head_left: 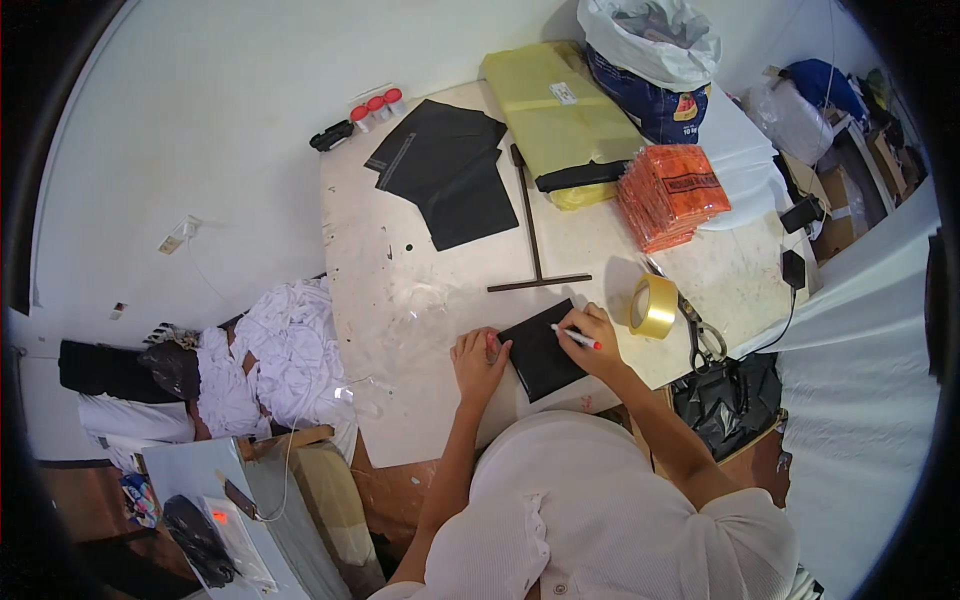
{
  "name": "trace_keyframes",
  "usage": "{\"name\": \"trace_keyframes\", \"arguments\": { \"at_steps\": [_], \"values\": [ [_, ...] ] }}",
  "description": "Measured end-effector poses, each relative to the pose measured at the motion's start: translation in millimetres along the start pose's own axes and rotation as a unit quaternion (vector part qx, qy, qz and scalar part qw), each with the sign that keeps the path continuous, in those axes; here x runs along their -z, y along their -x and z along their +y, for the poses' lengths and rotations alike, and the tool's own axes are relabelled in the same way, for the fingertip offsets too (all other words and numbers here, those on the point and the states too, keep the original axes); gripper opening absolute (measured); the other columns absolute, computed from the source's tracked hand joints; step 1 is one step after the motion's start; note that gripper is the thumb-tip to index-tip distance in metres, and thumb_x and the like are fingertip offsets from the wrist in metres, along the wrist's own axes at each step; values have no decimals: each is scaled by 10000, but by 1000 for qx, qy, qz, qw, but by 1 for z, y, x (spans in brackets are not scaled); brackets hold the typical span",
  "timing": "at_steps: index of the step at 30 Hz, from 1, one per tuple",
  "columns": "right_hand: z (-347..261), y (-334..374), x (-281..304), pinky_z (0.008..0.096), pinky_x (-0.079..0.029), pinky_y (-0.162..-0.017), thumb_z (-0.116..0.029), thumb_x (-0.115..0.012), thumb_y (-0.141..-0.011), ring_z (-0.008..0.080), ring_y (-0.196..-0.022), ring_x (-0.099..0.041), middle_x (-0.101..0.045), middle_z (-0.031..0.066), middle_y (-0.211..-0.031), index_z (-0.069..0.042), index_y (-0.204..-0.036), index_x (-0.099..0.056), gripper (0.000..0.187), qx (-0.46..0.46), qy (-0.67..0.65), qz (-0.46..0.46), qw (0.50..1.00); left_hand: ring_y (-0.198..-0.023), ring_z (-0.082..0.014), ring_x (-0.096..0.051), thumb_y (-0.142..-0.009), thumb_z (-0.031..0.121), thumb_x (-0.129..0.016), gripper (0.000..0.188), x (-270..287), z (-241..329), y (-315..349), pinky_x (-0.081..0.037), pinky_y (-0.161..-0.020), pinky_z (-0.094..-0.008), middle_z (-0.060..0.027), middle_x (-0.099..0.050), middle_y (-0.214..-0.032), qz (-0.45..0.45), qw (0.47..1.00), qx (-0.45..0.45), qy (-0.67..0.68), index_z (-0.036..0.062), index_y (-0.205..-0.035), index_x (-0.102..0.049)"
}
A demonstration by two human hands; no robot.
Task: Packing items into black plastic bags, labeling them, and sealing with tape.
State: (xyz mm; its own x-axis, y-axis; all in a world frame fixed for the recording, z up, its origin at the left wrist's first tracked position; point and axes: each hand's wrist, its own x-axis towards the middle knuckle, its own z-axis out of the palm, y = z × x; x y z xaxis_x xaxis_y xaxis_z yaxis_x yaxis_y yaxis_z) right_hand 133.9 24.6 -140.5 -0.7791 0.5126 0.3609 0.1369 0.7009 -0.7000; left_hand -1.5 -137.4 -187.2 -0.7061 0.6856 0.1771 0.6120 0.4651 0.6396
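- Your left hand (pixel 478 362) lies flat, fingers spread and together with nothing gripped, its fingertips pressing the left edge of the small black rectangular fabric piece (pixel 545 350).
- The black piece lies on the pale, stained desk (pixel 400 300) near its front edge, just ahead of your chest and turned at a slant.
- Your right hand (pixel 590 335) is closed around a white marker pen with a red tip (pixel 577 337), resting on the upper right corner of the black piece; the pen lies across the hand, with its red tip pointing right.
- A roll of yellowish transparent tape (pixel 652 305) stands just right of your right hand.
- A pair of dark-handled scissors (pixel 700 335) lies just beyond the tape, at the desk's right edge.
- A dark T-shaped ruler (pixel 533 235) lies further back, its crossbar just behind the black piece.
- Larger black fabric sheets (pixel 445 170) lie at the far left of the desk.
- A folded yellow plastic bundle (pixel 560 110) and a stack of orange printed bags (pixel 672 195) sit at the far right.
- Heaped white cloth (pixel 280 360) lies on the floor to the left of the desk.
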Motion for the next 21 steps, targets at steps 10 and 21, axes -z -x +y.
{"name": "trace_keyframes", "arguments": {
  "at_steps": [10, 21],
  "values": [
    [13, 0, -1, 345, -354, -584, -64, -659, -656, 229, -604, -466, -500, 49, -601, -82, -680, -536, 127, -6, -15, 25, 1000, -976, -242, -481, -757, 339, -656, 326, -3, -1, -1, -336, -847, -367, -59, -583, -981, -1, 1000, -6, -5, 95, -965, -599],
    [3, -1, 7, 279, -401, -617, -27, -597, -739, 158, -647, -508, -561, 42, -696, -55, -772, -555, 61, -128, -178, 81, 972, -928, -239, -483, -826, 184, -547, 189, 4, -2, 6, -328, -827, -372, -62, -571, -948, 12, 994, -35, 106, 67, -972, -567]
  ]
}}
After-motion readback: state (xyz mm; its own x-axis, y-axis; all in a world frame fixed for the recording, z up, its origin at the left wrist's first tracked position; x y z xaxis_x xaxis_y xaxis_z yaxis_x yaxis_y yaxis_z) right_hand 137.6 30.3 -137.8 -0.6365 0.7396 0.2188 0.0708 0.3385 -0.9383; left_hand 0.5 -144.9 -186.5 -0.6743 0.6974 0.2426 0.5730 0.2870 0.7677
